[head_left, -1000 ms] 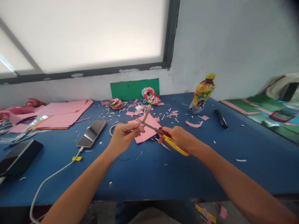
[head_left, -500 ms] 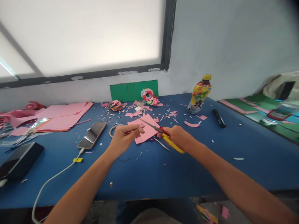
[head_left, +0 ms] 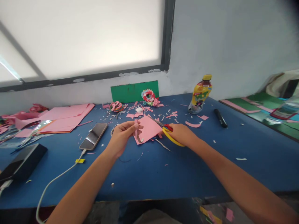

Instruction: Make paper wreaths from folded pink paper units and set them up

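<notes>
My left hand (head_left: 125, 134) pinches a narrow pink paper strip (head_left: 136, 133) between thumb and fingers; its lower end curls and hangs down. In my right hand (head_left: 182, 133) are scissors (head_left: 171, 137) with red and yellow handles, their blades pointing up and to the left. The blades lie over a square pink paper sheet (head_left: 148, 127) on the table, just right of the strip and apart from it. Tweezers (head_left: 163, 145), or a similar slim metal tool, rest below the sheet.
Paper scraps (head_left: 171, 115) litter the blue table (head_left: 144, 180). A phone (head_left: 93, 136) on a cable and a black box (head_left: 22, 163) lie left, near stacked pink sheets (head_left: 66, 116). Behind are paper rosettes (head_left: 148, 95); a bottle (head_left: 200, 95) and black marker (head_left: 220, 118) stand and lie right.
My left hand has turned and the pink strip now shows hanging from its fingers. The scissors have shifted slightly to the right, and the view has moved a little.
</notes>
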Available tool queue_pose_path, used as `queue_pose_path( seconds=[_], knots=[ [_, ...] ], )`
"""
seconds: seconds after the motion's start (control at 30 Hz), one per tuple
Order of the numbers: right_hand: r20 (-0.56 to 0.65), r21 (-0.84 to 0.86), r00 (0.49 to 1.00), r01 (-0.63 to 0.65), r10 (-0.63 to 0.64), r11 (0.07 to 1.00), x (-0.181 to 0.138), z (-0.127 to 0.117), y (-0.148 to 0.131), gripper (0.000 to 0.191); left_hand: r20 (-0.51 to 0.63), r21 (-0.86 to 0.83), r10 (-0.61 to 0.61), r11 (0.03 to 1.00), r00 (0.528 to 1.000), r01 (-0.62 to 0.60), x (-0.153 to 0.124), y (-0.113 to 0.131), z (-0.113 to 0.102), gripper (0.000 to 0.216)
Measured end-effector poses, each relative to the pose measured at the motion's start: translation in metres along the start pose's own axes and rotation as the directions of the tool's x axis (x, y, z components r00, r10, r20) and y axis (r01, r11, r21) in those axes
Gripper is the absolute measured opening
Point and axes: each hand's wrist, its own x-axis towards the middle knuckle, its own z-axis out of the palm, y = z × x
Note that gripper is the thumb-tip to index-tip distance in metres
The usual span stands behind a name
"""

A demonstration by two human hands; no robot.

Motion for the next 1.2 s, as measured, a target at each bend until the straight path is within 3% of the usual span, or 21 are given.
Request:
queue_pose_path(
  seconds=[0.1, 0.37, 0.63, 0.73, 0.83, 1.03, 1.1, 1.2],
  knots=[
    [0.03, -0.061, 0.999, -0.024, 0.025, 0.998, 0.002, 0.007, 0.004, 0.047, -0.015, -0.05, -0.053, 0.997, 0.998, 0.053, 0.001, 0.0, -0.001, 0.018],
    [0.039, -0.034, 0.997, 0.064, -0.062, 0.997, 0.003, 0.01, 0.005, 0.037, -0.082, -0.087, -0.096, 0.992, 0.992, 0.089, 0.005, -0.004, -0.002, 0.019],
    [-0.02, 0.221, 0.998, 0.062, -0.059, 0.973, 0.001, 0.01, 0.003, 0.037, -0.11, -0.324, -0.186, 0.935, 0.976, 0.142, 0.003, 0.002, 0.002, 0.008],
    [-0.053, 0.423, 0.995, 0.104, -0.09, 0.9, -0.002, 0.01, -0.008, 0.035, -0.138, -0.441, -0.201, 0.889, 0.97, 0.121, 0.003, 0.007, 0.005, 0.004],
    [-0.105, 0.629, 0.983, 0.183, -0.15, 0.756, -0.006, 0.012, -0.023, 0.04, -0.123, -0.502, -0.229, 0.854, 0.966, 0.139, 0.001, 0.007, 0.007, 0.009],
    [-0.3, 0.855, 0.941, 0.338, -0.156, 0.393, -0.022, 0.002, -0.037, 0.043, -0.02, -0.366, -0.129, 0.924, 0.991, 0.113, -0.008, -0.007, 0.017, 0.016],
    [-0.332, 0.851, 0.931, 0.366, -0.154, 0.377, -0.027, -0.002, -0.037, 0.043, -0.003, -0.333, -0.069, 0.941, 0.998, 0.064, -0.011, -0.011, 0.021, 0.017],
    [-0.322, 0.79, 0.931, 0.365, -0.173, 0.493, -0.033, -0.002, -0.039, 0.037, 0.003, -0.301, -0.041, 0.953, 0.999, 0.04, -0.014, -0.017, 0.025, 0.016]
  ],
)
